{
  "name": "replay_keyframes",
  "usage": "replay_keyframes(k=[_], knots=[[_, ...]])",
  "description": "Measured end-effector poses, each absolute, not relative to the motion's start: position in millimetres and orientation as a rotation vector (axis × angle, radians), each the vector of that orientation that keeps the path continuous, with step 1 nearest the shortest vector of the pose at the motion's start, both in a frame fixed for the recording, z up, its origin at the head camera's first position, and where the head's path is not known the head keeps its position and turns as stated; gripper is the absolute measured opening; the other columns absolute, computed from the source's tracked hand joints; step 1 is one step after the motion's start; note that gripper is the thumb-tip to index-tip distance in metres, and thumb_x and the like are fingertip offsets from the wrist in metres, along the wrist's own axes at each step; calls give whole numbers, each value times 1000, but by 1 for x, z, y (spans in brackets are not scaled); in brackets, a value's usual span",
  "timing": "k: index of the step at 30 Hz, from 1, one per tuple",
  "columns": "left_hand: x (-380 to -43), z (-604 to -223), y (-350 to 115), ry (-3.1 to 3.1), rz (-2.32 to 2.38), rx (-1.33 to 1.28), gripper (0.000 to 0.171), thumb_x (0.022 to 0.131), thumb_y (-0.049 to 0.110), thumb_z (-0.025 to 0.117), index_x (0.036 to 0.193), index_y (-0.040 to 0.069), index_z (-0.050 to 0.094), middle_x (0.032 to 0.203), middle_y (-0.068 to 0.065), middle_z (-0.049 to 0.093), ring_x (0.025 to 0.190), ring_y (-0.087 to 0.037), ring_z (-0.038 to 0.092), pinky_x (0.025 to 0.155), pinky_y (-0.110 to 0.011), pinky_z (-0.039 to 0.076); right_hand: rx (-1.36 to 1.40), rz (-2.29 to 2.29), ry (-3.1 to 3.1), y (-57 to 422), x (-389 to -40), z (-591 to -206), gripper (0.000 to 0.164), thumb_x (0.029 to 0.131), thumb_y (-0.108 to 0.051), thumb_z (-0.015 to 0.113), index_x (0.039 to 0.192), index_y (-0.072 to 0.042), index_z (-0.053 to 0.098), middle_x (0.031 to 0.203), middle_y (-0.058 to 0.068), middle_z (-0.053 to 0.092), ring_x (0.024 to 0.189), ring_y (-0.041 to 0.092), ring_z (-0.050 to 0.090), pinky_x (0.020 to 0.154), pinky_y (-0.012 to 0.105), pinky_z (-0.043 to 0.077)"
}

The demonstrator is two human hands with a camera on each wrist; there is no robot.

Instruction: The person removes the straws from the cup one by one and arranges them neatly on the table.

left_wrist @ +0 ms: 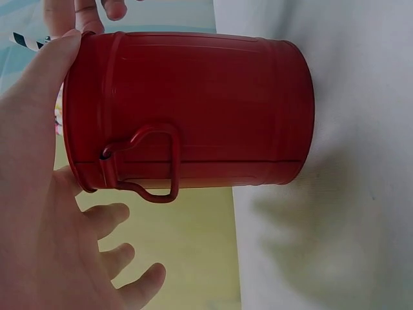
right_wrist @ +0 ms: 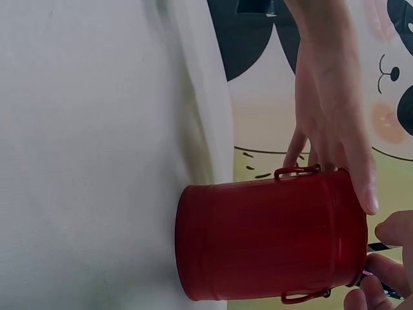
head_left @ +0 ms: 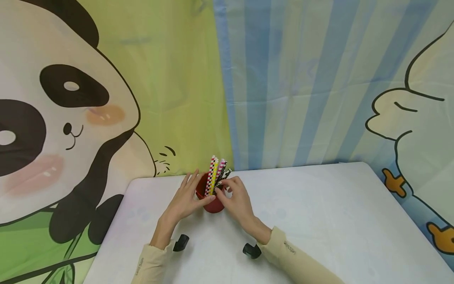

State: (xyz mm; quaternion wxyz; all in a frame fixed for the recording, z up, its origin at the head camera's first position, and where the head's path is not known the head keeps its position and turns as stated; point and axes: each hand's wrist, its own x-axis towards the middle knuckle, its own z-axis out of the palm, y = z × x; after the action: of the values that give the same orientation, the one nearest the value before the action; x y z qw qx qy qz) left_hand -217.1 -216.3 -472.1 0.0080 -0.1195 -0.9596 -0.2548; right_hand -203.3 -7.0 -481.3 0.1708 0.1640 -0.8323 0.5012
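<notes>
Arranging the slim patterned paper-like sticks (head_left: 214, 175) in the red metal bucket (head_left: 214, 206) seemed the step in hand. The bucket stood upright near the table's (head_left: 301, 221) far edge, left of centre. The left hand (head_left: 186, 198) was spread, touching its rim; the right hand (head_left: 239, 201) apparently pinched a black-and-white stick (head_left: 226, 174). Next probably called for a steady bucket and gentle release.

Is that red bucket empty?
No, in the head view several patterned sticks stand in the red bucket, poking up above its rim.

Lettering (head_left: 289, 247) on sleeves (head_left: 301, 261), too small to read
</notes>
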Motion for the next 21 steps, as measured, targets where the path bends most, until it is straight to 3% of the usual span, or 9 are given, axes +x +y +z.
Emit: replay_keyframes(k=[21], knots=[[-217,-471,-218,-3006,-861,-369,100,78,84,57,159,32,27,170,0,15,157,-32,5,113,-74,22,428,1398,-2376,-11,-214,-464,25,93,-30,72,110,-13,71,99,10,60,89,27,58,72,27,47]])
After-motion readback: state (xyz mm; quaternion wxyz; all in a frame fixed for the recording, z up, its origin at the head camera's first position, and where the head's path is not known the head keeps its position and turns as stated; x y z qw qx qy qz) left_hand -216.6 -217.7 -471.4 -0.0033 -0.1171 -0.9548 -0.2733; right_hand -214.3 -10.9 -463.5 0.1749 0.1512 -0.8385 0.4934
